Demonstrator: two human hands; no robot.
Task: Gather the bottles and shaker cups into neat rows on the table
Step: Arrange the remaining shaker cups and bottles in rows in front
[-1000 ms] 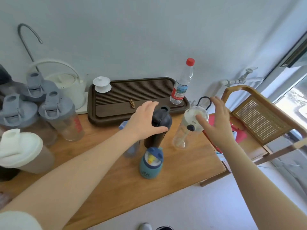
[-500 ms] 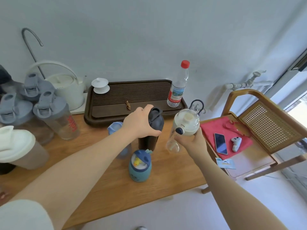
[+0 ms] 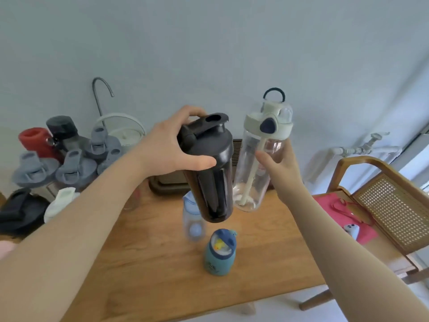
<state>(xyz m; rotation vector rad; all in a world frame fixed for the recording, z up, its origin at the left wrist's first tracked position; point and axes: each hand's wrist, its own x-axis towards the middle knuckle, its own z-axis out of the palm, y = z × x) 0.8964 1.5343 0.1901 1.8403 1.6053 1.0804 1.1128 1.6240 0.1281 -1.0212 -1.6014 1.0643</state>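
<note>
Nearest, a teal bottle (image 3: 218, 256) and a blurry blue bottle (image 3: 193, 219) stand on our table (image 3: 148, 270). Above them, our left hand (image 3: 173, 147) grips a black shaker (image 3: 210, 169) aloft, while our right hand (image 3: 279, 169) holds a clear bottle (image 3: 261, 159) beside it. Farther left, 4 grey-lidded shakers (image 3: 69, 168) cluster.

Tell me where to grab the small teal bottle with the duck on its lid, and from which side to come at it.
Grip the small teal bottle around its straight lower body, below the bulging dark blue lid. It stands upright on the table, with bare wood on the near side, so come from the front or from above. At the back the pale blue bottle crowds it. Both hands are full now: free one first.
</note>
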